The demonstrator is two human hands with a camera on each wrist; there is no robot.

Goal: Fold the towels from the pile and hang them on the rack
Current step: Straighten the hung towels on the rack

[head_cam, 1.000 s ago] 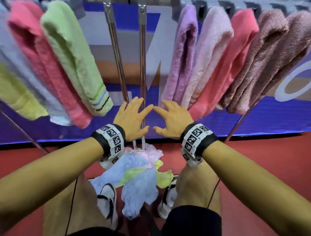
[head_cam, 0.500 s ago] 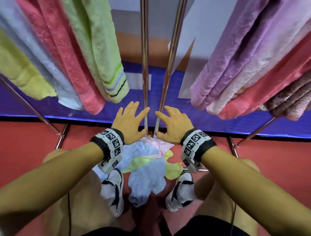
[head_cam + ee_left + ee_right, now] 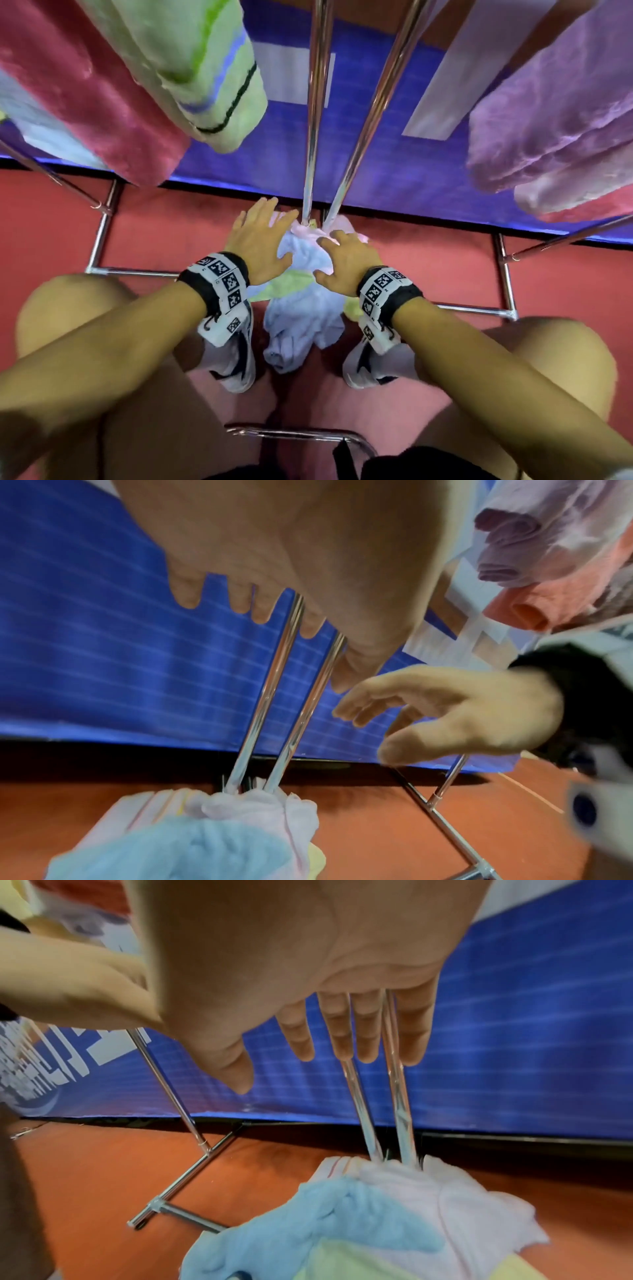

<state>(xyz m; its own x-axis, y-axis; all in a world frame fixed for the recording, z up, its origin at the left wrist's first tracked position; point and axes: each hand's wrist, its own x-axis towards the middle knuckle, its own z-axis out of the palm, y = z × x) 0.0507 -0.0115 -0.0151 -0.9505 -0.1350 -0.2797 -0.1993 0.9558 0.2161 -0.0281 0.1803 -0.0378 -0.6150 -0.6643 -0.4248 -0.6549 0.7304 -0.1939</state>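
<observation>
Both hands, left hand (image 3: 259, 244) and right hand (image 3: 346, 262), hover spread and empty just above the towel pile (image 3: 306, 308) on the floor by the rack's 2 poles (image 3: 317, 102), likely picking 1 towel next, which needs a pinch.

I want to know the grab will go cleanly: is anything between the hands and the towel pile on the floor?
Nothing visible blocks them. The left hand and right hand hover open above the towel pile. The two chrome rack poles meet the pile's far edge, beyond the fingers, not under the palms.
</observation>
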